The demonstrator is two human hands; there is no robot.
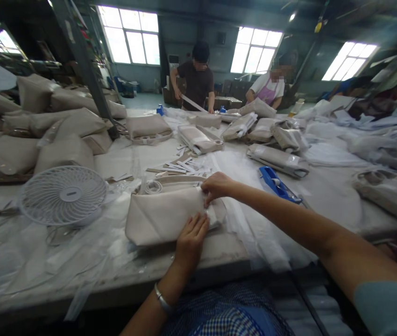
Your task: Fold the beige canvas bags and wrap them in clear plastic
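A beige handbag (163, 217) lies on the table in front of me, with a coiled strap (153, 187) at its upper left edge. My left hand (192, 233) rests flat on the bag's lower right part, fingers stretched out. Just above it, my right hand (216, 185) is closed in a pinch at the bag's right end; what its fingertips hold is hidden, though something shiny and clear shows near the thumb. White wrapping (213, 218) sticks out beside the fingers at that end. A blue tape dispenser (278, 185) stands to the right, beyond my right forearm.
A white round fan (63, 195) lies at left before a heap of beige bags (61, 126). Paper strips (180, 164) lie behind my bag. Wrapped bags (277, 158) and clear plastic (377, 140) cover the right. Two co-workers (198, 77) stand across the table.
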